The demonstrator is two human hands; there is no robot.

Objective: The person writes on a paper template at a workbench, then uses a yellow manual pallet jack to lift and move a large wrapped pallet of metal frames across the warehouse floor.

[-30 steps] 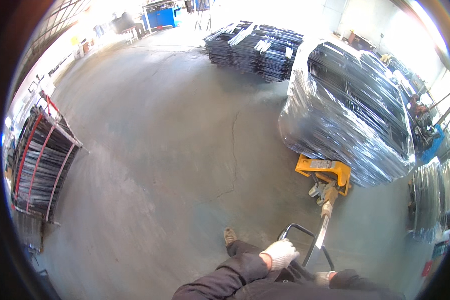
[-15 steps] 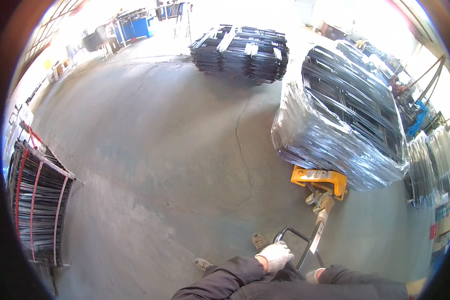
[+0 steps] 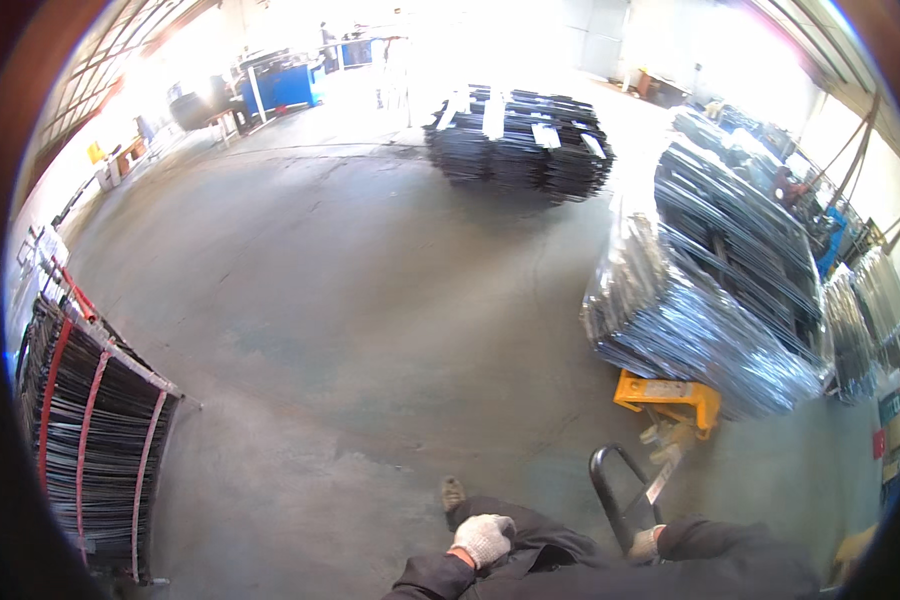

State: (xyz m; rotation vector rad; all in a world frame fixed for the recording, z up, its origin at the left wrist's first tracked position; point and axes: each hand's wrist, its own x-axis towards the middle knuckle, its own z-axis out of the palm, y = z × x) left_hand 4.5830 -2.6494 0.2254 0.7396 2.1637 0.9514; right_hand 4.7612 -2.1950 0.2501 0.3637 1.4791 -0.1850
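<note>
My right hand (image 3: 646,545), in a pale knit glove, grips the lower right side of the black loop handle (image 3: 602,482) of a pallet jack; its fingers are partly hidden. My left hand (image 3: 483,540), gloved alike, is off the handle and held in front of my body above my leg. Its fingers are curled closed, and nothing shows in them. The yellow pallet jack (image 3: 668,391) stands against a large load of dark metal frames in clear stretch wrap (image 3: 705,320), its forks hidden beneath.
Beyond stands a stack of black frames (image 3: 520,145). At the left, a rack with red and pink uprights (image 3: 95,430) holds many dark thin pieces. More wrapped bundles (image 3: 855,335) line the right side. A blue workbench (image 3: 278,88) stands far back on the concrete floor (image 3: 350,300).
My left hand has let go of the handle and moved left and slightly down. My right hand stays at the handle. The view has shifted, so the load and stack appear farther right and lower.
</note>
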